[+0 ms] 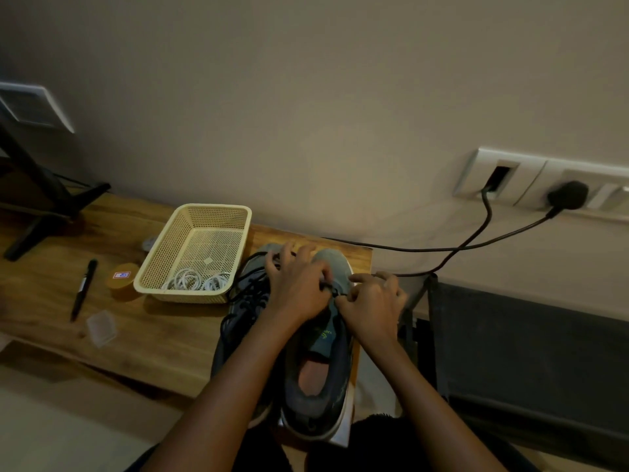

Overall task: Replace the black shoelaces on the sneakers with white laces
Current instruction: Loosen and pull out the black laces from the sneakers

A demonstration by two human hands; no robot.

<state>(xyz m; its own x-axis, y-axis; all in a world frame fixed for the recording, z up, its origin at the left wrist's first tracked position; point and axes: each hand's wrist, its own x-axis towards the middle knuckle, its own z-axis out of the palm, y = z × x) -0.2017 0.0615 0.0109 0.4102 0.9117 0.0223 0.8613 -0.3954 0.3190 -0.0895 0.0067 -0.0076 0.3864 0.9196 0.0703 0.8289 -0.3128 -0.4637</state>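
Two dark grey sneakers stand side by side at the right end of the wooden table [143,338], toes toward the wall. The right sneaker [320,379] has its tongue showing. Its black lace [332,290] is pinched between both hands near the toe end. My left hand [299,287] reaches across the left sneaker [245,308] and pinches that lace. My right hand [372,306] has curled fingers pinching the same lace from the right. The left sneaker keeps its loose black laces [250,291]. Coiled white laces [195,281] lie in a cream mesh basket [160,270].
A black marker [83,287], a small orange round container [123,281] and a clear plastic box [102,328] lie left of the basket. A black stand [37,199] occupies the far left. Black cables [476,247] run from wall sockets [531,182] behind the shoes.
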